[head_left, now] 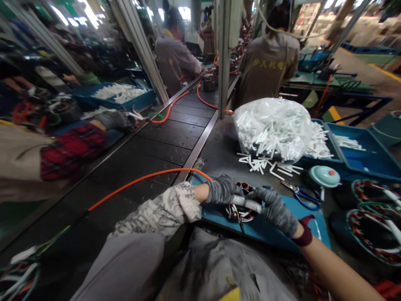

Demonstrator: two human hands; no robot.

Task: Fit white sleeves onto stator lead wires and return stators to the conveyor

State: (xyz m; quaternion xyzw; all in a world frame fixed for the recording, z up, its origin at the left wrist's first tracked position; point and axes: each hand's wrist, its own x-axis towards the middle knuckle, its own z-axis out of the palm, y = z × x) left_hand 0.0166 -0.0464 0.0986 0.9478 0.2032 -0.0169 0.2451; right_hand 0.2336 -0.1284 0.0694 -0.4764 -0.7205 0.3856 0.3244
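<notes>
Both my hands wear grey knit gloves. My left hand [222, 190] and my right hand [275, 209] are both closed on the ends of a white sleeve tube [247, 203], held across a motor stator [242, 212] with coloured windings. The stator lies on a blue mat [266, 228] at the bench edge in front of me. Loose white tubes [266, 165] lie on the bench just beyond my hands, spilled from a clear bag of white tubes [271, 127].
Blue-handled scissors [302, 194] and a pale round lid [324, 176] lie right of my hands. More stators [374, 221] sit at the right, blue trays [360, 154] behind. An orange hose [140, 179] crosses the dark conveyor [156, 142]. Other workers stand beyond and at left.
</notes>
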